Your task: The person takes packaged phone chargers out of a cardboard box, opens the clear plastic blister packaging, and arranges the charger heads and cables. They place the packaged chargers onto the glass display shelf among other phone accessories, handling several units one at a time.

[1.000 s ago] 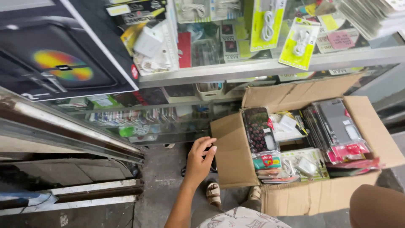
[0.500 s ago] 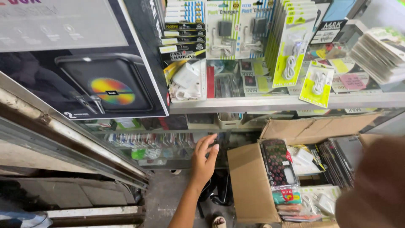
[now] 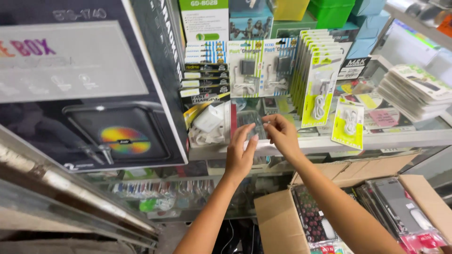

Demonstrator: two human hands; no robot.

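here, the big speaker box [image 3: 84,89] fills the left of the view. right of it runs the glass shelf [image 3: 400,137], crowded with charger packs [image 3: 256,66]. in front of the shelf both hands meet on a clear packet [image 3: 252,123]: the left hand [image 3: 240,155] pinches its lower edge, the right hand [image 3: 281,134] its upper corner. it seems best kept flat and supported with both grips, clear of the neighbouring packs.
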